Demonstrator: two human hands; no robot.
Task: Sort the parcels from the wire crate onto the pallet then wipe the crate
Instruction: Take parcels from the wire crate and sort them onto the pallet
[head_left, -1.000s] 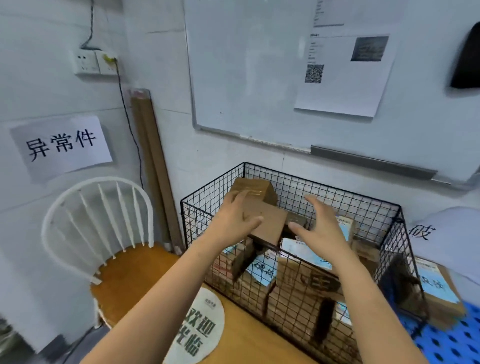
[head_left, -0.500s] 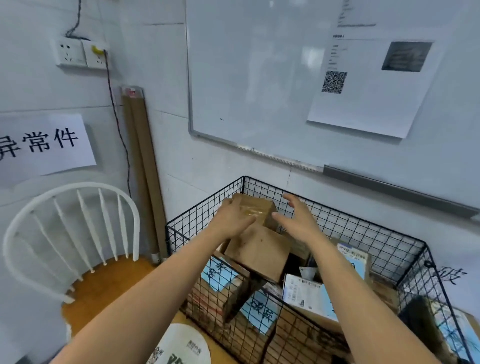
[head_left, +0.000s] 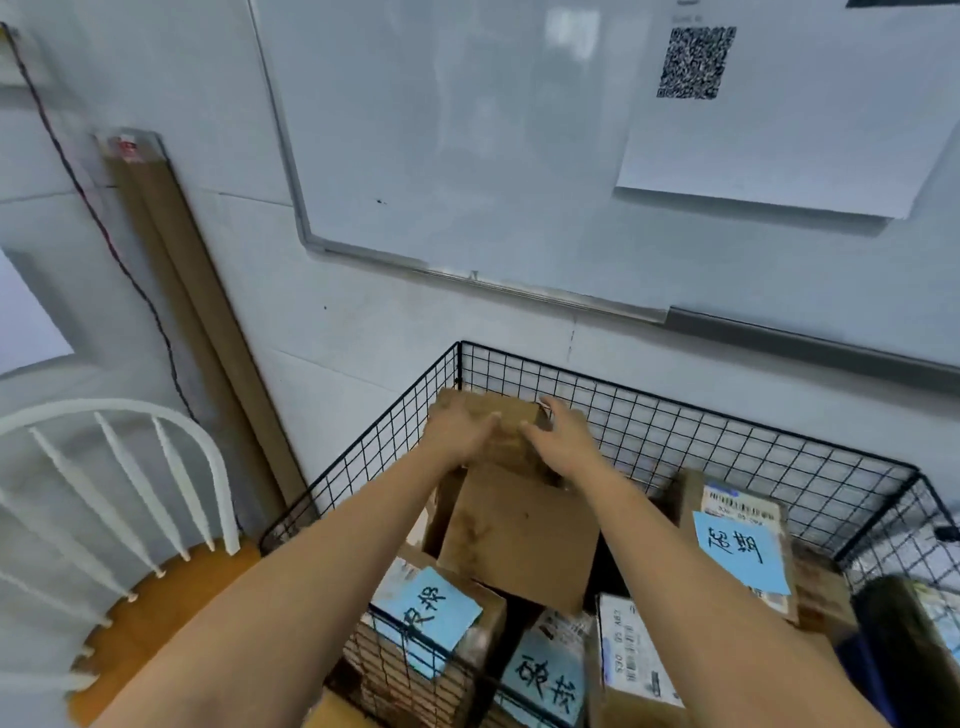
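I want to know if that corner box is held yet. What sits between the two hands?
In the head view, only the small brown box lies between the left hand and right hand, both pressed against its sides.

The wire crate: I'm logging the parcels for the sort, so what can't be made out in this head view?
- Small top parcel: both hands, left hand and right hand, cover its sides; motion blur hides any label.
- Wire crate: its bottom is buried under parcels; the near right corner is cut by the frame edge.
- Parcel with white label: print too small, lower part cut off.
- Pallet: not in view.
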